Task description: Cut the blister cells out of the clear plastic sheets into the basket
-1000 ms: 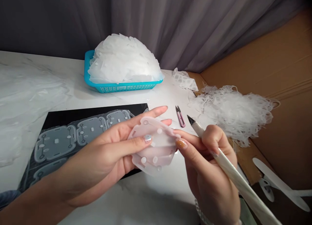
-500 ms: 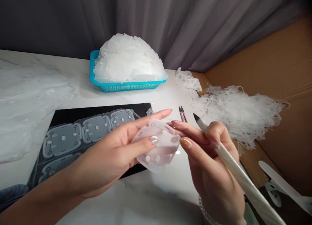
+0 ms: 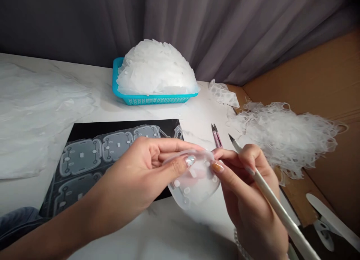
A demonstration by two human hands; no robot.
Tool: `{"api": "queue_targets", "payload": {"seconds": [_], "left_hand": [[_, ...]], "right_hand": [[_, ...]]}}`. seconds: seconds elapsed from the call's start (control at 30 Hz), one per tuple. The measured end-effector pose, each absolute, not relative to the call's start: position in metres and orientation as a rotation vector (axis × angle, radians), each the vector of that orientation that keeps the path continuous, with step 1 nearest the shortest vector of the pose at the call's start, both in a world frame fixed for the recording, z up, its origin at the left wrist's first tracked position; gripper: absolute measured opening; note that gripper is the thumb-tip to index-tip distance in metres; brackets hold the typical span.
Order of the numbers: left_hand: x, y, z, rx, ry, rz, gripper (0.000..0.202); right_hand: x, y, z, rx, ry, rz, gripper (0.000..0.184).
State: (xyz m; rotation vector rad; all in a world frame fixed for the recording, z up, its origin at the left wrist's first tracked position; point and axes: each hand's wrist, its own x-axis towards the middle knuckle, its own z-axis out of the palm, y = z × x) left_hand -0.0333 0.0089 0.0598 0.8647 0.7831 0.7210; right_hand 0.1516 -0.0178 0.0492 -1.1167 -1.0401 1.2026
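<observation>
Between my hands is a thin, translucent silicone piece (image 3: 191, 188) with rounded edges, small slots and raised dots. My left hand (image 3: 149, 173) is closed on its left side, thumb on top and fingers behind. My right hand (image 3: 253, 200) pinches the upper right corner between thumb and fingertip. That same hand also carries a craft knife (image 3: 284, 211) with a pale handle, its dark pointed tip facing up and away from the piece. Behind my left arm, a sheet of similar silicone pieces (image 3: 81, 155) lies on a black board (image 3: 92, 128).
A blue basket (image 3: 157, 99) heaped with translucent pieces stands at the back. Thread snips (image 3: 216, 136) lie beyond my right hand. Stringy silicone offcuts (image 3: 287, 136) pile up by the cardboard wall (image 3: 315, 76) at right. Translucent sheets (image 3: 36, 117) are stacked at left.
My right thumb and fingertip have closed on the silicone piece's upper corner, and the piece now tilts and bends. The whole scene has shifted slightly to the right.
</observation>
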Motion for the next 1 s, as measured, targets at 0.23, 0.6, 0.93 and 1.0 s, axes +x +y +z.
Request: {"api": "queue_targets", "payload": {"seconds": [0.23,0.6,0.93,1.0], "left_hand": [[-0.034,0.010,0.061,0.896,0.790,0.749,0.018],[-0.037,0.018,0.056,0.793,0.885,0.783,0.031],[-0.051,0.040,0.053,0.672,0.899,0.768,0.022],[-0.055,0.039,0.054,0.711,0.900,0.715,0.025]], "right_hand": [[0.150,-0.015,0.049,-1.131,-1.008,1.229,0.042],[0.148,-0.021,0.038,-1.151,-1.388,0.553,0.037],[0.150,0.000,0.003,-0.850,-2.016,0.127,0.030],[0.146,-0.005,0.010,-0.855,-1.942,0.108,0.032]]}}
